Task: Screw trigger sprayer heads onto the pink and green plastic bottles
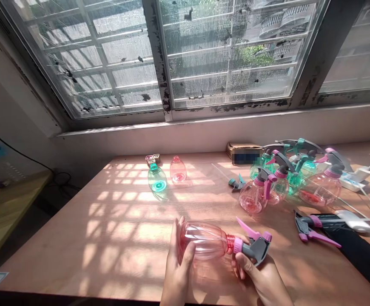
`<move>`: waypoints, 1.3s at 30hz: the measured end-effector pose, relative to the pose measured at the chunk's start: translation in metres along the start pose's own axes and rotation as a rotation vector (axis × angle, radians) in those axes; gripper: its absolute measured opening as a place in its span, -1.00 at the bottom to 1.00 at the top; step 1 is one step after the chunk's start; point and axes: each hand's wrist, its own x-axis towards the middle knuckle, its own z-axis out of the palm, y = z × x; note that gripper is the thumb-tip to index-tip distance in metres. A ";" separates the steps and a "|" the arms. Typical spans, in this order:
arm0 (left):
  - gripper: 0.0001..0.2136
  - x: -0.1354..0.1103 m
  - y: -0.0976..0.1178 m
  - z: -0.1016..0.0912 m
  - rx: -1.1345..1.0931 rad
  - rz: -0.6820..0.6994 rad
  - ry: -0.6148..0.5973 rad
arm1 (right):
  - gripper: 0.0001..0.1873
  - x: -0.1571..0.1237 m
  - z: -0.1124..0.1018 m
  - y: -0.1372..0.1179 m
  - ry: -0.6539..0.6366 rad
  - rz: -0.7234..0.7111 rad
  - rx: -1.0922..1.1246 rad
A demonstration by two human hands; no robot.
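We see the left hand (178, 263) with fingers wrapped around the body of a pink translucent plastic spray bottle (204, 240), which lies sideways just above the near edge of the wooden table (108, 221). The right hand (261, 278) has its fingers closed on the bottle's grey-and-pink trigger head (255, 245). A cluster of finished spray bottles (277, 182) stands to the right.

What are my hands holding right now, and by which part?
A pink spray bottle, lying sideways: left hand grips its body, right hand its grey spray head.
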 end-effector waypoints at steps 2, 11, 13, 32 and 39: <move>-0.23 -0.001 0.001 -0.001 0.026 0.001 -0.082 | -0.44 0.000 -0.001 0.002 0.026 -0.019 -0.013; -0.14 -0.001 0.004 0.003 0.043 -0.036 -0.127 | -0.47 -0.003 0.001 0.000 0.172 -0.027 0.024; -0.09 -0.001 0.002 0.003 0.023 -0.029 -0.123 | -0.45 -0.005 0.004 -0.005 0.185 -0.005 0.043; -0.09 -0.005 0.000 0.001 0.004 -0.086 -0.247 | -0.52 -0.007 0.000 -0.008 0.134 0.013 0.196; -0.21 -0.002 0.004 -0.005 0.096 -0.106 -0.265 | -0.51 -0.005 0.000 -0.003 0.108 0.017 0.146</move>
